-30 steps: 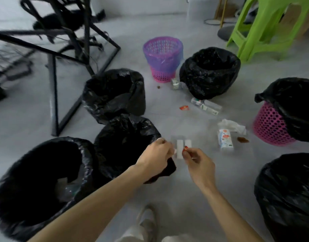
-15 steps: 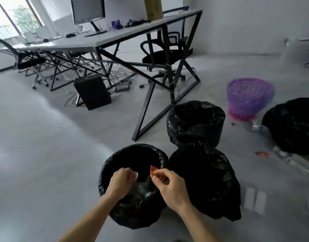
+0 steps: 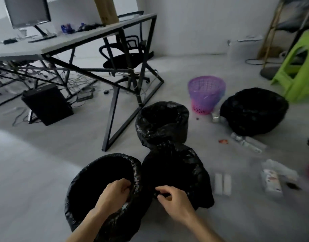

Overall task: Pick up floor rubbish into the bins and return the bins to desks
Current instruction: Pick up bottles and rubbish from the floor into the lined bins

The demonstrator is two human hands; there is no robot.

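**Hands at the near bin, litter waiting on the right**

My left hand (image 3: 115, 191) was curled over the inner rim of the nearest bin (image 3: 90, 173), fingers bent into the black liner; whether it pinched anything I could not tell. My right hand (image 3: 174, 198) was pinching a fold of black plastic on the bagged bin (image 3: 176, 165) just beside it, the two bins touching. The risk I judged here: a tug on a loose liner could drag it off the rim or tip a light bin, spilling what was inside back onto the floor.

Just right of the bagged bin lay two white strips (image 3: 222, 184), and further right a small carton (image 3: 271, 182) with crumpled wrapping (image 3: 279, 168). Behind stood a third lined bin (image 3: 162, 123), close against the table's black leg frame (image 3: 115, 105), which I judged would crowd any reach that way. A red scrap (image 3: 223, 141) and a clear bottle (image 3: 248, 142) lay near a fourth black bin (image 3: 255, 110). Farthest were the purple basket (image 3: 207, 95), the green stool (image 3: 300, 70), the office chair (image 3: 122, 58) and the table (image 3: 76, 41) with its monitor (image 3: 28, 11).
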